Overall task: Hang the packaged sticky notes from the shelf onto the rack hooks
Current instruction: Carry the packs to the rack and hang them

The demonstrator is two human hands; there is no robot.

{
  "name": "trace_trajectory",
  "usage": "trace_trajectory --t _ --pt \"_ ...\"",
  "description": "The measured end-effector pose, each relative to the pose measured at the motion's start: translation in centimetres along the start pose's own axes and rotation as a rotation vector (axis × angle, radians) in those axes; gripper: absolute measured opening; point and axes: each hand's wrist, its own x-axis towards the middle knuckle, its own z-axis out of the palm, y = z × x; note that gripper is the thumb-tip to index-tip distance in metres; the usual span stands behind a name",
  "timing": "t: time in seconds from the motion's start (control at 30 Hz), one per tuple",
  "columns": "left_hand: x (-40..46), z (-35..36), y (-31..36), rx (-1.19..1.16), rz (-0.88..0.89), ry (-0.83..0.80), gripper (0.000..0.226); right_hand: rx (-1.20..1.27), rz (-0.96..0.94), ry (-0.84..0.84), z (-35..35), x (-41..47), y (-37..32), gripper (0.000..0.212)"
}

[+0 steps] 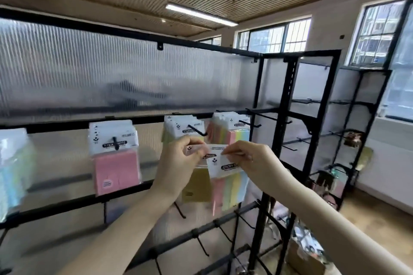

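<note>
My left hand [178, 163] pinches the white header of a yellow sticky-note pack [196, 185]. A multicolour pack [230, 185] hangs from my right hand [252, 158], which pinches its header. Both packs are held side by side just below a black rack hook [197, 130] that carries several yellow packs [178, 127]. The hook to the right [247, 123] holds several multicolour packs [230, 131]. A stack of pink packs [115, 154] hangs on the hook to the left.
The black rack [257, 100] has a ribbed translucent back panel. Bare hooks [202, 245] stick out of the lower bar. Blue-green packs [13, 167] hang at the far left. A second black shelf unit [317, 118] stands to the right, and a cardboard box [304, 259] sits on the floor.
</note>
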Motion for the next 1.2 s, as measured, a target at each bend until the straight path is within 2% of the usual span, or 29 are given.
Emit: trace_trajectory --t 0.23,0.37,0.47,0.6,0.8,1.0,1.2 --pt "2.0 1.6 0.0 0.127 0.050 0.052 0.019 0.069 -0.058 -0.048 0.1 3.7 1.2 0.026" --pt "3.1 2.0 -0.6 0.151 0.094 0.128 0.009 0.000 -0.112 -0.014 0.6 5.7 1.6 0.009" --pt "3.9 2.4 -1.7 0.126 0.070 0.170 0.004 0.009 -0.109 -0.003 1.1 6.9 2.0 0.003" --pt "4.9 2.7 -2.5 0.087 0.025 0.172 0.014 0.021 -0.108 -0.006 1.3 8.0 2.5 0.009" --pt "5.7 2.8 -3.1 0.039 0.024 0.153 0.014 0.066 -0.111 -0.045 1.3 9.2 3.2 0.008" --pt "6.1 2.4 -4.1 -0.115 -0.064 0.106 0.021 0.062 -0.122 -0.138 1.3 10.8 3.7 0.022" --pt "6.5 1.4 -5.5 0.083 -0.026 0.201 0.014 0.052 -0.160 -0.188 2.5 12.4 4.8 0.019"
